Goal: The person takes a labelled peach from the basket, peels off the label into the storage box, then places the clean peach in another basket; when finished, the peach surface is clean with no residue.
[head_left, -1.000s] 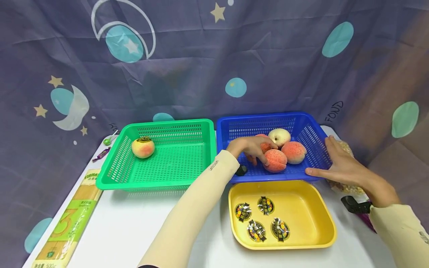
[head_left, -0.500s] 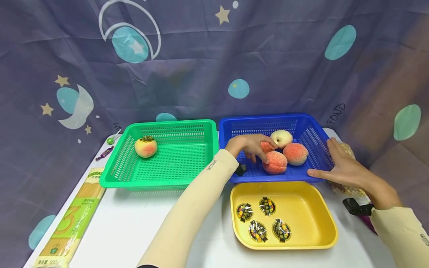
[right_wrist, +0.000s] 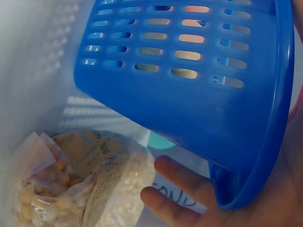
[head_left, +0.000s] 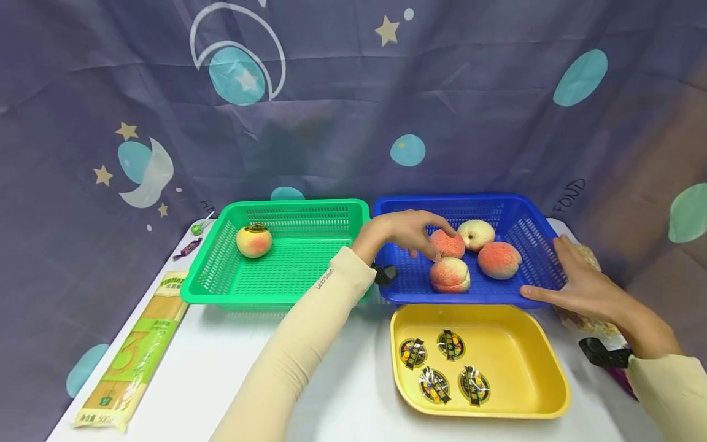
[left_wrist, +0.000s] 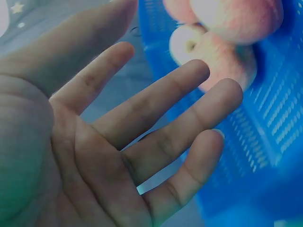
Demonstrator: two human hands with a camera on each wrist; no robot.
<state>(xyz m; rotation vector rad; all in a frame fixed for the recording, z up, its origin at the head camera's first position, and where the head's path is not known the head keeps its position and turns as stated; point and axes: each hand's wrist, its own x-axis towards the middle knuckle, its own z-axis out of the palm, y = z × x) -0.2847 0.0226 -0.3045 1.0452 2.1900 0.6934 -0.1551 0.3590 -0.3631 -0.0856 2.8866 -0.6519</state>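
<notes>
Head view: the left hand (head_left: 400, 232) hovers over the near-left part of the blue basket (head_left: 530, 230), fingers spread and relaxed, grasping nothing. Four peaches lie just to its right in the basket; the rear-left peach (head_left: 447, 244) sits at its fingertips, the front peach (head_left: 450, 274) just below them, and the other two lie farther right. The peaches are roundish, with no long axis to align to. The right hand (head_left: 588, 288) lies against the basket's right outer wall, fingers straight, thumb along the front rim, bracing rather than clasping. The left hand is clearly the nearer to the fruit. Left wrist view: the palm (left_wrist: 71, 156) is open, its fingers (left_wrist: 189, 118) extended toward the peaches (left_wrist: 222, 56), a gap visible between them. Right wrist view: the basket corner (right_wrist: 246, 142) rests against the palm, fingertips (right_wrist: 175, 189) under its edge, beside a bag of grain (right_wrist: 71, 184).
</notes>
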